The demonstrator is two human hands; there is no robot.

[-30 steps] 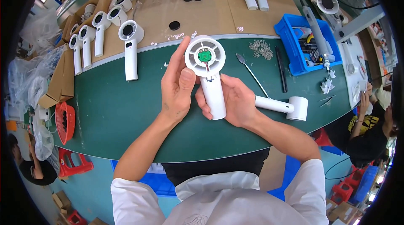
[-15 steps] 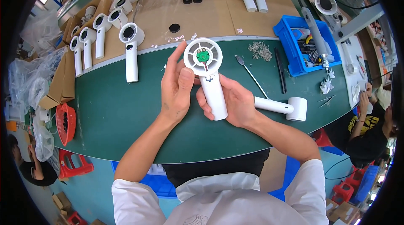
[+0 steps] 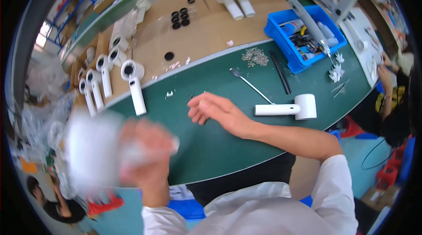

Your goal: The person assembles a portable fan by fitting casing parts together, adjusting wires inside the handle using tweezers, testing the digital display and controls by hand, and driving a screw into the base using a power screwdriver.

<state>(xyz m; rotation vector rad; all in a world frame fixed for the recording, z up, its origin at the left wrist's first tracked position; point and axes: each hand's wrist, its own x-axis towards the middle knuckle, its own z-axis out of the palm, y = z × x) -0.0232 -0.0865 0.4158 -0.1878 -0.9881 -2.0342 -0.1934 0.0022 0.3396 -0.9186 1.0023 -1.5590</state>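
At lower left, off the green mat's edge, blurred white fan housing sits clenched in left hand, body sticking out to its left. Right hand hovers over mat, empty, fingers loosely curled, near white handheld fan.

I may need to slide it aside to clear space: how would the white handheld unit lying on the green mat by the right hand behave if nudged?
The white handheld unit lies on its side; its round head and straight handle suggest it would pivot or roll slightly. Its smooth plastic shell looks stiff and probably light. The green mat likely adds grip, so it shouldn't skid far.
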